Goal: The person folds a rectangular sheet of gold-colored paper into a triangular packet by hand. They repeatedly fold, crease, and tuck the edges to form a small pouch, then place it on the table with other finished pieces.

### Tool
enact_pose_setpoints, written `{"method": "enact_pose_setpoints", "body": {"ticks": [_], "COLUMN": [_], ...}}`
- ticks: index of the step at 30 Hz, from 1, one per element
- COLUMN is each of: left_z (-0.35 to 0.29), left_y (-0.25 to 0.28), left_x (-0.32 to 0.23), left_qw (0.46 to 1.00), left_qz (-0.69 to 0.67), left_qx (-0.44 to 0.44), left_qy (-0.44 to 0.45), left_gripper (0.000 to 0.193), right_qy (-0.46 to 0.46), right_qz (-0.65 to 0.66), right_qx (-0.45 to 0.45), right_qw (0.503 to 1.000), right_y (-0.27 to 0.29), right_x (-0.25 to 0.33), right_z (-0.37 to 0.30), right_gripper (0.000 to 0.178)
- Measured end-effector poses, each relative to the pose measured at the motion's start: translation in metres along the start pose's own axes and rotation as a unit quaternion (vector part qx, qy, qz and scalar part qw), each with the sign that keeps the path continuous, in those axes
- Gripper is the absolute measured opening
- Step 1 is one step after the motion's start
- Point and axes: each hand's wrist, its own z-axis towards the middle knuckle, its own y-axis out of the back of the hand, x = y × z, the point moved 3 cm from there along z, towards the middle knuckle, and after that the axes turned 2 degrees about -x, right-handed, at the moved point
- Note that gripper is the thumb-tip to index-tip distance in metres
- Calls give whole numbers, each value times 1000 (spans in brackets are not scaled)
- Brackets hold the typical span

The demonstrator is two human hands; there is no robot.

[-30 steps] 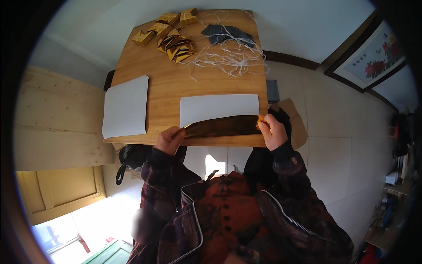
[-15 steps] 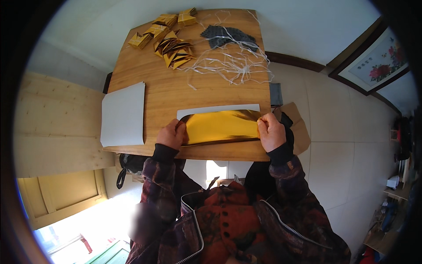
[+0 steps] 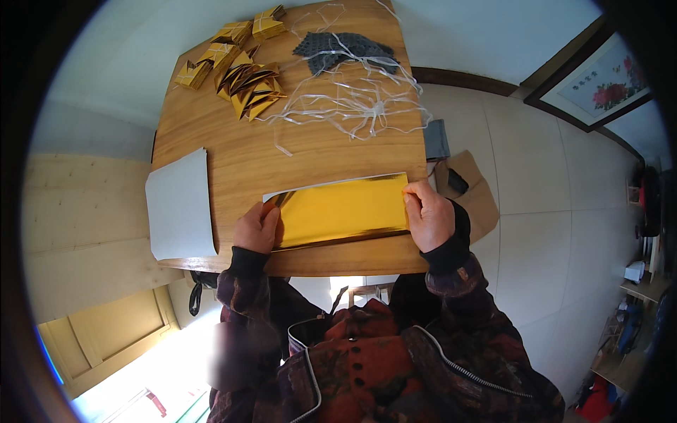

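Note:
A sheet of shiny gold foil paper (image 3: 342, 210), folded over lengthwise, lies along the near edge of the wooden table (image 3: 240, 158). A thin strip of its pale underside shows along the far edge. My left hand (image 3: 257, 227) pinches the sheet's left end, thumb against fingers. At the other end my right hand (image 3: 429, 213) grips the right edge near the far corner. A stack of white-backed paper (image 3: 181, 206) rests on the table to the left of my left hand.
Bundles of folded gold paper (image 3: 220, 53) tied with string stand at the far left, beside loose folded gold pieces (image 3: 250, 88). White plastic strings (image 3: 374, 109) spread near a grey textured cloth (image 3: 345, 53). A brown paper bag (image 3: 472, 197) is beyond the table's right edge.
The far flap of the gold sheet has come down flatter, nearly covering the pale strip behind it. The head view has shifted, and both hands still hold the ends.

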Motion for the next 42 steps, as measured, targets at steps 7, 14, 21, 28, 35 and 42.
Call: {"method": "enact_pose_setpoints", "body": {"ticks": [7,14,21,28,35,42], "left_z": [-3,-6,-5,-6,-6,-6], "left_y": [1,1,2,2,2,1], "left_x": [-9,-13,-4,-4,-2,-4], "left_qw": [999,999,999,999,999,1000], "left_qz": [-15,-38,-30,-24,-17,-3], "left_qx": [19,16,18,12,15,16], "left_qy": [30,36,35,37,48,10], "left_gripper": [16,15,13,12,12,17], "right_qy": [11,6,-15,-19,-22,-20], "right_qz": [9,-8,-29,-27,-34,-40], "right_qx": [0,9,28,35,39,38], "right_qw": [1000,1000,999,999,998,998], "right_y": [4,4,5,6,6,6], "right_x": [4,6,9,12,13,13], "right_z": [0,1,1,3,4,4], "right_gripper": [11,18,23,22,21,22]}}
